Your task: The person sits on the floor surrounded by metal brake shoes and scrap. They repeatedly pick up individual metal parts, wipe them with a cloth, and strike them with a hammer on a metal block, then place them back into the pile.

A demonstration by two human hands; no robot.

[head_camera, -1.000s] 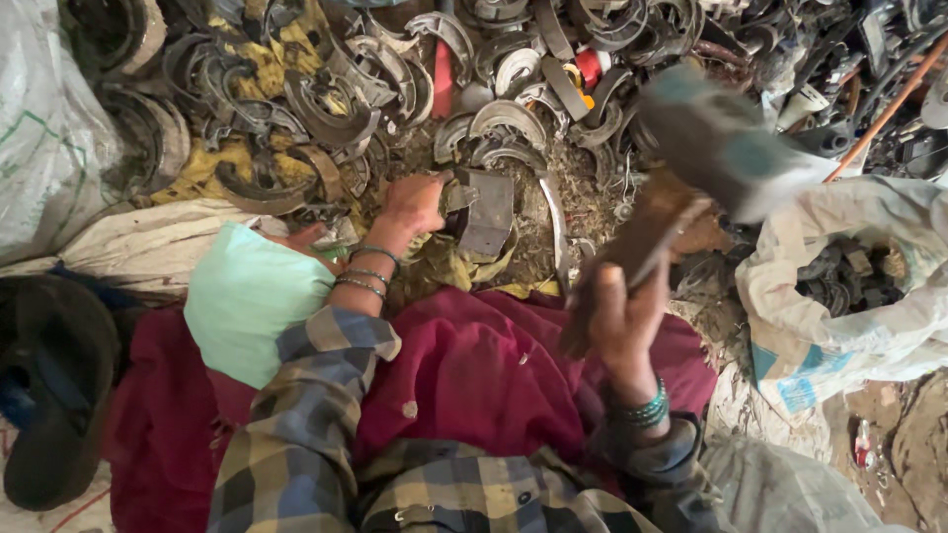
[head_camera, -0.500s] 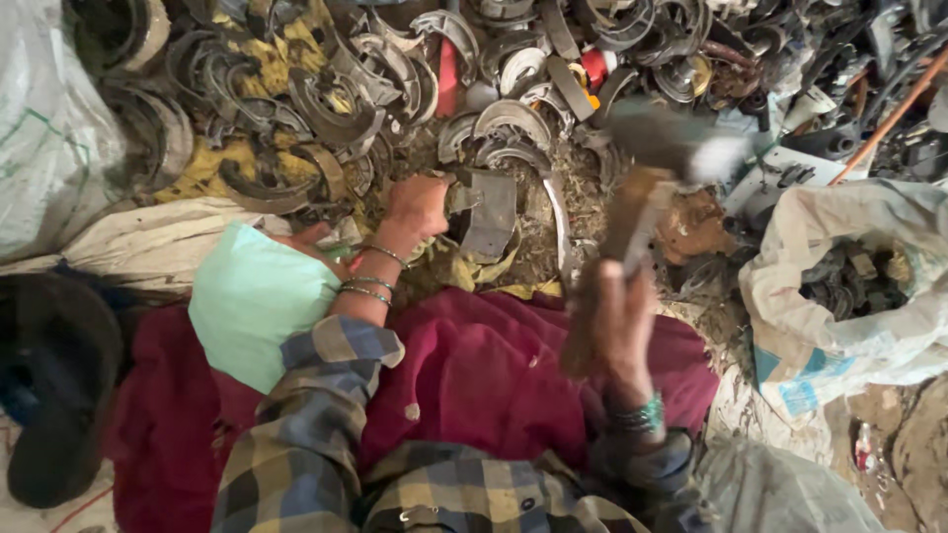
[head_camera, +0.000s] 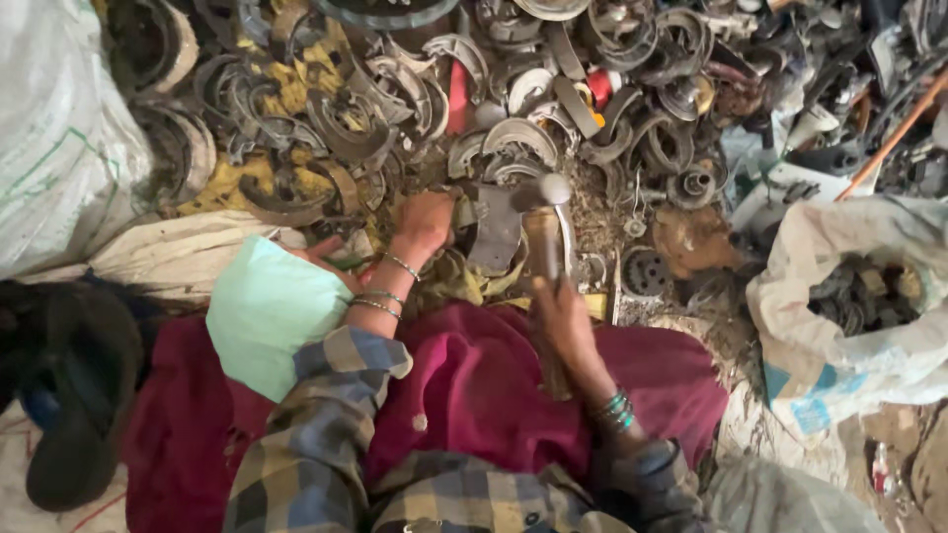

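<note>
Hammer down on a curved metal piece, scrap heap in front.

My right hand (head_camera: 561,314) has fingers wrapped tight round the hammer (head_camera: 545,237) handle, head at the curved metal piece (head_camera: 497,229); my left hand (head_camera: 425,222) presses that piece flat, fingers curled on its edge, seemingly to steady it; scrap pile (head_camera: 395,89) beyond; white sack (head_camera: 859,296) right.

place: probably scrap-metal yard | signs: heaped curved metal scrap (head_camera: 513,109), filled sacks (head_camera: 849,326), littered ground
</note>
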